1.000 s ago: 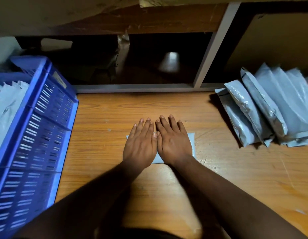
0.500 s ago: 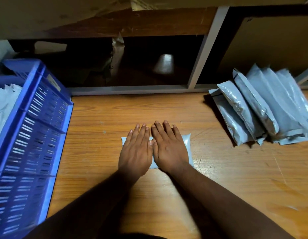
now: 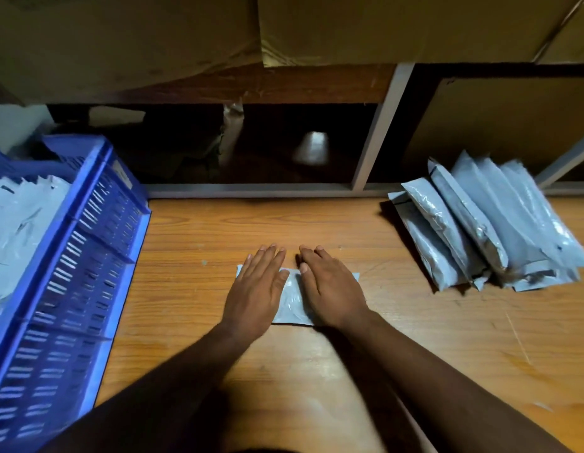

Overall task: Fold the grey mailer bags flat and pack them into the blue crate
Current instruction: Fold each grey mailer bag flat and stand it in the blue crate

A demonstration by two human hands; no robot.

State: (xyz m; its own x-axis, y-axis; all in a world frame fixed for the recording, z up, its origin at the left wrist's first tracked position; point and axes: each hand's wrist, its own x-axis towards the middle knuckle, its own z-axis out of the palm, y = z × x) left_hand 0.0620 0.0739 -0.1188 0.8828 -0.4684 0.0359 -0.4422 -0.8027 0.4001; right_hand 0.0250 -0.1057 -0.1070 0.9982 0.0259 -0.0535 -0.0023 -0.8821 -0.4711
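Observation:
A folded grey mailer bag (image 3: 293, 300) lies flat on the wooden table in the middle of the view. My left hand (image 3: 256, 291) presses on its left part with straight fingers. My right hand (image 3: 331, 289) presses on its right part, palm down. A strip of the bag shows between the two hands. The blue crate (image 3: 71, 289) stands at the left with folded grey bags (image 3: 19, 230) inside it. A pile of several unfolded grey mailer bags (image 3: 486, 230) lies at the right of the table.
The wooden table (image 3: 431, 348) runs from the crate to the right edge. Behind it stands a grey-framed shelf (image 3: 375, 135) with dark openings. Cardboard boxes (image 3: 382, 24) sit on top of the shelf.
My hands, side by side and touching before, have slid apart across the bag. A strip of the bag now shows between them.

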